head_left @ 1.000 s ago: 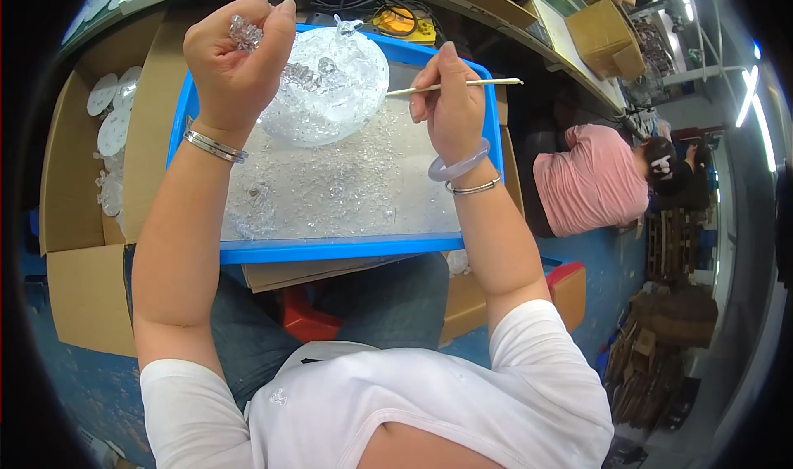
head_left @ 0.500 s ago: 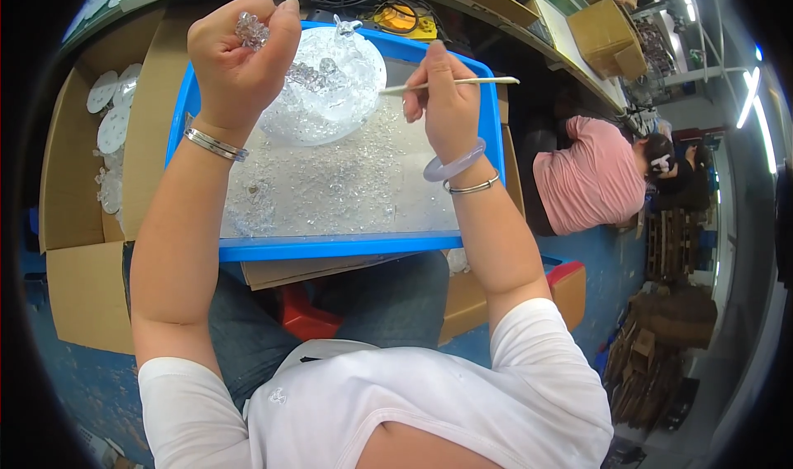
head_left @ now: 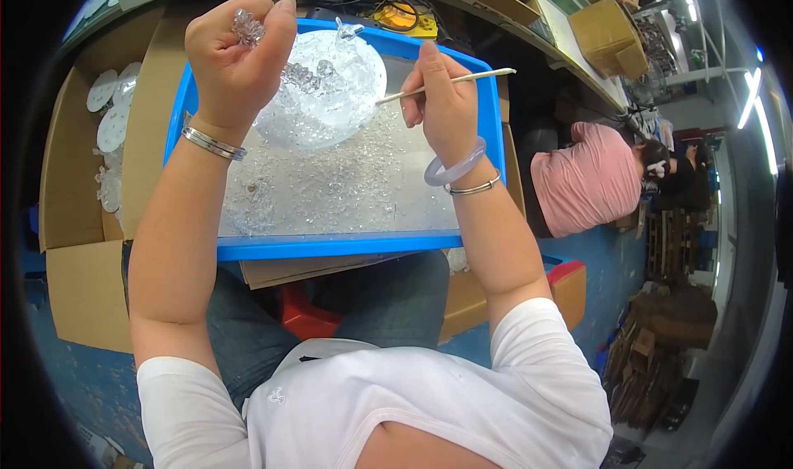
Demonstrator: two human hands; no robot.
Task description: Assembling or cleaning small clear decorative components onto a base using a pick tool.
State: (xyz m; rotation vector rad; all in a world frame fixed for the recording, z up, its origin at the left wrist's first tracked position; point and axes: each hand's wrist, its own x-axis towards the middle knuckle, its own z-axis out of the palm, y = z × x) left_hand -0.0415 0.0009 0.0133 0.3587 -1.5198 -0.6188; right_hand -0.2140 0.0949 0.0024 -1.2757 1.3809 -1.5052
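Observation:
My left hand (head_left: 239,56) is closed around a cluster of small clear, crystal-like pieces (head_left: 247,28), raised over the far left of the blue tray. Between the thumb and fingers of my right hand (head_left: 440,97) is a thin pale stick (head_left: 483,74), slanting down to the left. Its lower end reaches the right edge of a round, frosted clear disc (head_left: 355,64), and I cannot tell whether they touch. On the disc lie several larger clear pieces (head_left: 307,78). Small clear bits (head_left: 339,180) are scattered over the floor of the blue tray (head_left: 339,246).
An open cardboard box (head_left: 62,180) with round clear discs (head_left: 113,130) stands at the left. Beyond the tray are black cables and a yellow object (head_left: 395,16). To the right sits a person in a pink top (head_left: 586,176). A red stool (head_left: 304,312) shows between my legs.
My right hand has shifted slightly left, and the stick now slants more steeply. The disc has moved slightly toward me and left. My left hand has barely moved.

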